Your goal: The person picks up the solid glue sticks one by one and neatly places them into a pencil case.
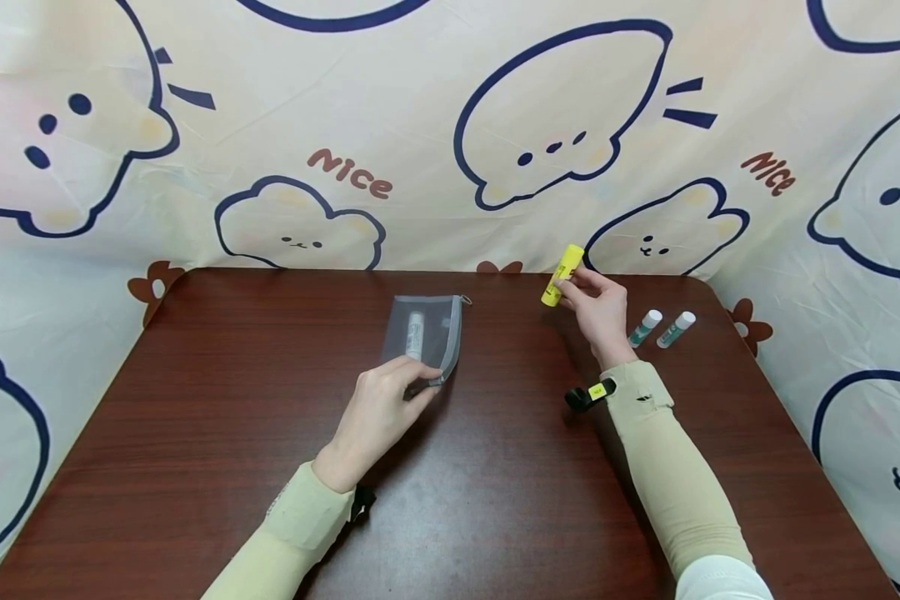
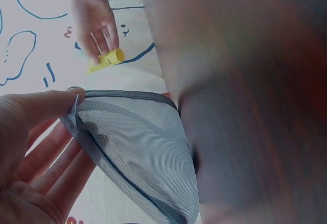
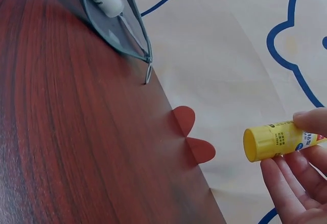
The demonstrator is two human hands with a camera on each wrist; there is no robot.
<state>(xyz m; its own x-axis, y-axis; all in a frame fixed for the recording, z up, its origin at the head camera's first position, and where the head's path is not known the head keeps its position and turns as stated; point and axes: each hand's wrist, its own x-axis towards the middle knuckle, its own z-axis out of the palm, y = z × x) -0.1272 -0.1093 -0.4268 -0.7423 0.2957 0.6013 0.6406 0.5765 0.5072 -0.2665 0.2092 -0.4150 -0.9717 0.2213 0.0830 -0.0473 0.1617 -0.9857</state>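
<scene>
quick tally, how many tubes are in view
4: yellow tube in the right hand, white tube in the mesh pouch, two green-labelled tubes on the table to the right.

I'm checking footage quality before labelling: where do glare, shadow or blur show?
Head view: pale glare on the near part of the table, dark shadow along the inner side of the right sleeve; left wrist view: table grain smeared, patterned cloth washed out; right wrist view: print on the yellow tube fairly crisp.
</scene>
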